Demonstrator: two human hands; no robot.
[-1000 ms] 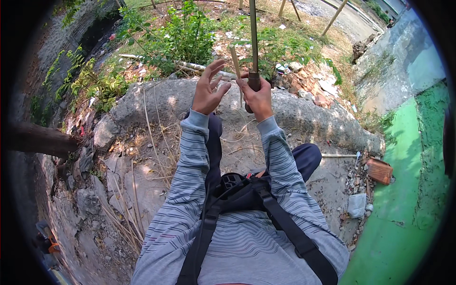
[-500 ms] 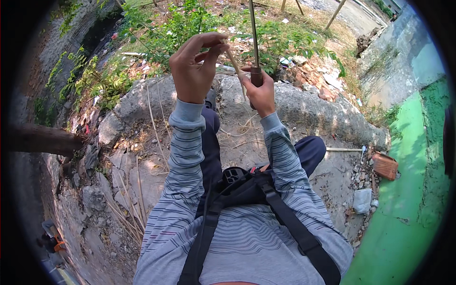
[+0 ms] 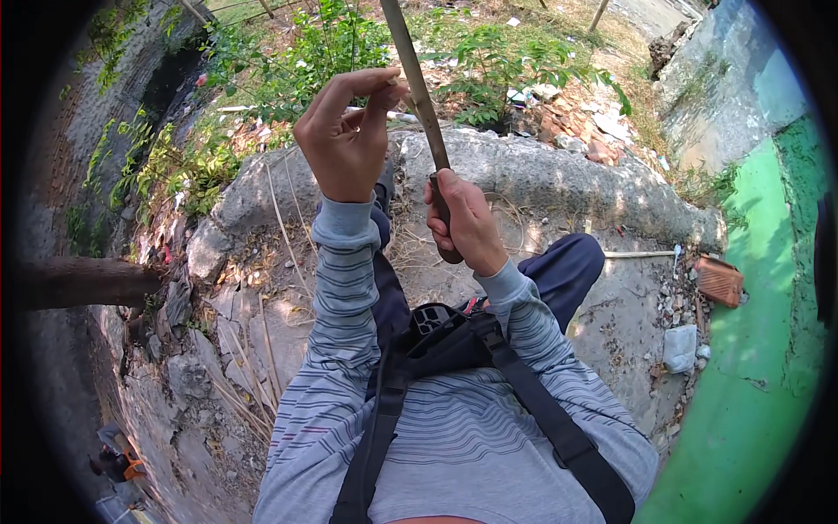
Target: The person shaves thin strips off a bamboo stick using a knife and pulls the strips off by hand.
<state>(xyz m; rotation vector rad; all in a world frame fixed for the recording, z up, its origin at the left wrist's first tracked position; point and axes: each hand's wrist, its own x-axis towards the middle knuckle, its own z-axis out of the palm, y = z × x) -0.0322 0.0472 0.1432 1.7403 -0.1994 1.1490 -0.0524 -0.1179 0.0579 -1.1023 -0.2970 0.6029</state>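
Observation:
My left hand [image 3: 343, 138] is raised, with its thumb and fingers pinched on a thin pale strip of what looks like bamboo or wood [image 3: 408, 94]. Part of that strip is hidden behind a blade. Wrapped around the brown handle of a long machete-like knife [image 3: 410, 74] is my right hand [image 3: 469, 220], lower and nearer to me. The blade points up and away, leaning left, and runs past the left fingertips out of the top of the view. Whether blade and strip touch, I cannot tell.
Long pale strips [image 3: 253, 384] lie on the cracked concrete at the left. A rough concrete ledge [image 3: 559, 175] crosses ahead of my feet, with leafy plants [image 3: 332, 61] beyond. A reddish brick-like block [image 3: 719, 281] sits near the green wall [image 3: 751, 349]. A wooden trunk [image 3: 87, 281] juts in from the left.
My right hand has come down toward me with the knife, and its fingers are off the strip's lower end. The blade now leans left across the strip. My left hand has shifted slightly left.

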